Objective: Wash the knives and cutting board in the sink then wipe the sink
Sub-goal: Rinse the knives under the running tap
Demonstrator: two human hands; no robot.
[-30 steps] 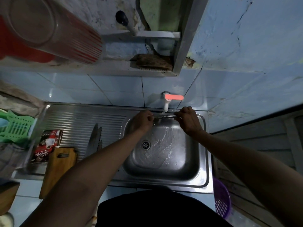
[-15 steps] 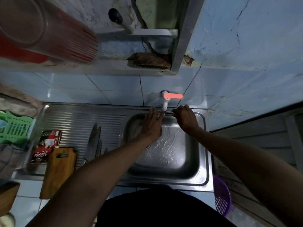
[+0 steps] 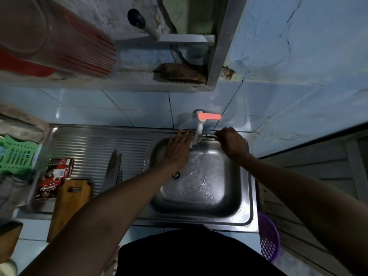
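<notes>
Head view, right hand [image 3: 231, 144] fingers gripping knife [image 3: 207, 135] under tap [image 3: 199, 124], blade mostly hidden, left hand [image 3: 177, 150] fingers straight.

Single head-mounted wide-angle view, looking forward and steeply down from above the sink [image 3: 242, 214], which occupies the centre of the frame at close range. The wearer's dark torso fills the bottom edge; both forearms run up from the lower corners, the hands meeting beneath the tap [image 3: 199, 126] at the tiled back wall [image 3: 139, 108]. The view faces that wall, taking in the shelf [image 3: 111, 84] overhead at top, the ribbed drainboard [image 3: 95, 144] at left and the side wall at right. Lens curvature bends straight edges towards the margins. No second view is provided
</notes>
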